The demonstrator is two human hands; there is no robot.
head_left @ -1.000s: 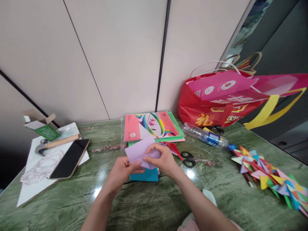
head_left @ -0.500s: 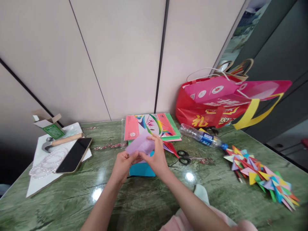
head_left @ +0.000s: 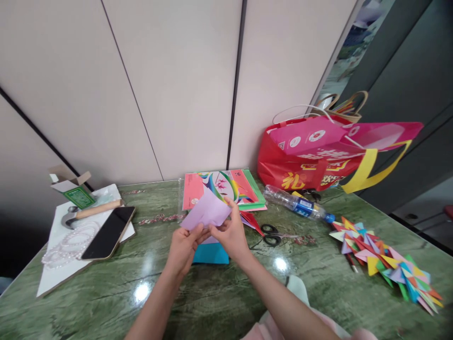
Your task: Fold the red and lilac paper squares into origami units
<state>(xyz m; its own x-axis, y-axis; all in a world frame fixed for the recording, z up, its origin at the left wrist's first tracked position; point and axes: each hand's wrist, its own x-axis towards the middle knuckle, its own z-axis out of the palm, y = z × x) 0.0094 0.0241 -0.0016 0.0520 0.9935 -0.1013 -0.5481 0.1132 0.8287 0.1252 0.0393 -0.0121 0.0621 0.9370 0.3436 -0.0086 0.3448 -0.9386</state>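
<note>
A sheet of light purple paper [head_left: 207, 210] is held up between both hands above the green marbled table. My left hand [head_left: 184, 245] pinches its lower left edge. At its right side, my right hand [head_left: 231, 231] grips the paper with thumb and fingers. Beneath the hands lies a blue sheet [head_left: 211, 254], partly covered. Behind them a pack of coloured paper [head_left: 193, 186] rests against the wall. Folded red paper [head_left: 252, 221] and black-handled scissors [head_left: 272, 235] lie just right of my right hand.
On the left, a white board [head_left: 53, 276] carries a phone [head_left: 109, 233], a hammer [head_left: 95, 209], beads [head_left: 67, 245] and a small box [head_left: 79, 196]. On the right are a plastic bottle [head_left: 300, 205], a red bag [head_left: 276, 165] and folded colourful paper pieces [head_left: 387, 262] on the table [head_left: 198, 302].
The purple paper looks flatter and more spread out, with its face turned more to the camera. Both hands still hold it; the view has shifted slightly.
</note>
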